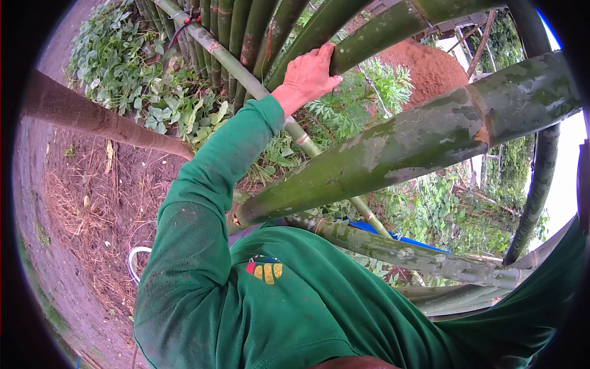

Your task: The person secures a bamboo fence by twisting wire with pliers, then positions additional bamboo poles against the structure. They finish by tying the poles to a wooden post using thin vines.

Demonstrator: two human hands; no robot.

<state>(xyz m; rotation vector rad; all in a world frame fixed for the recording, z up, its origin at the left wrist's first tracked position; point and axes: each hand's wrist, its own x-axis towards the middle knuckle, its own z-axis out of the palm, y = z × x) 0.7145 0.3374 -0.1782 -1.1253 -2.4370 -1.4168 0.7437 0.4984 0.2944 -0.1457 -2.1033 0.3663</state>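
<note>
My left hand [307, 75], in a green sleeve, grips the near end of a thick green bamboo pole [384, 38] at the upper middle. Its thumb points right beneath the pole end, and the other fingers curl at its upper side. Below the hand, a larger bamboo pole [381, 157] with pale patches slants up to the right. A thin bamboo pole [233, 64] crosses diagonally behind my wrist. My right hand is out of view; only its green sleeve [541, 307] reaches the right edge.
Several upright bamboo poles [243, 37] stand close together at the top, near a red tie [188, 20]. A brown trunk or pole [104, 114] juts in from the left. Leafy plants [157, 92], a reddish soil mound [424, 71] and another bamboo pole [393, 249] lie around.
</note>
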